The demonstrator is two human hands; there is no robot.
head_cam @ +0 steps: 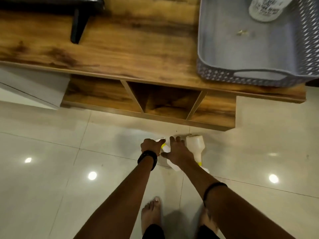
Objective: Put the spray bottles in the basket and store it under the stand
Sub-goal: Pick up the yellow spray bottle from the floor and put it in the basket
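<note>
Two white spray bottles with yellow collars lie on the tiled floor in front of the wooden stand. My left hand is curled around the sprayer head of the nearer spray bottle. My right hand hovers over that bottle's body with its fingers spread, covering most of it. The second spray bottle lies just right of my right hand, base toward the stand. The grey woven basket sits on the stand's top at the right. A white labelled bottle lies inside it.
Under the stand's top are open compartments, the middle one dark. A black furniture leg rests on the stand's top at the left. A white cabinet stands left of the stand. My bare feet are on the glossy tiles.
</note>
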